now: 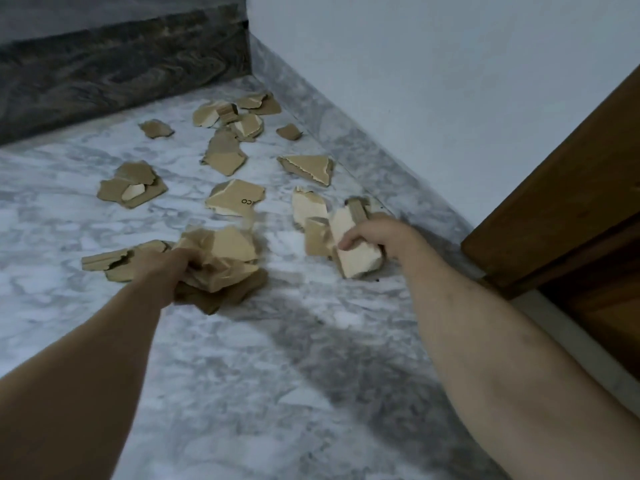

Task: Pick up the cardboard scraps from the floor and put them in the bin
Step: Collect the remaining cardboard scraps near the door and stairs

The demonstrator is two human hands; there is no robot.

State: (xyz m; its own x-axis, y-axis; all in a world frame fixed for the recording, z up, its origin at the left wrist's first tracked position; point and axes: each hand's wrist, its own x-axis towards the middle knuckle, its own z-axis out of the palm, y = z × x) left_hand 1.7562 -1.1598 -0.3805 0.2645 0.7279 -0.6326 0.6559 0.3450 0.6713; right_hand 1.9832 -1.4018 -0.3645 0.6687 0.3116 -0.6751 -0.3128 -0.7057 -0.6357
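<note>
Torn brown cardboard scraps lie scattered over the grey marble floor (277, 375). My left hand (166, 268) grips a crumpled bunch of scraps (225, 261) low over the floor, with a darker piece under it. My right hand (377, 237) holds a pale, thick cardboard piece (353, 251) together with other scraps near the wall. Loose scraps stay on the floor further off: one with printed letters (235, 199), a triangular one (308, 168), a stacked pair (131, 188), and several near the corner (235, 116). No bin is in view.
A dark marble step (121, 64) rises at the back left. A pale wall (433, 81) with a marble skirting runs along the right. A brown wooden door or cabinet (571, 202) stands at the right edge, close to my right forearm.
</note>
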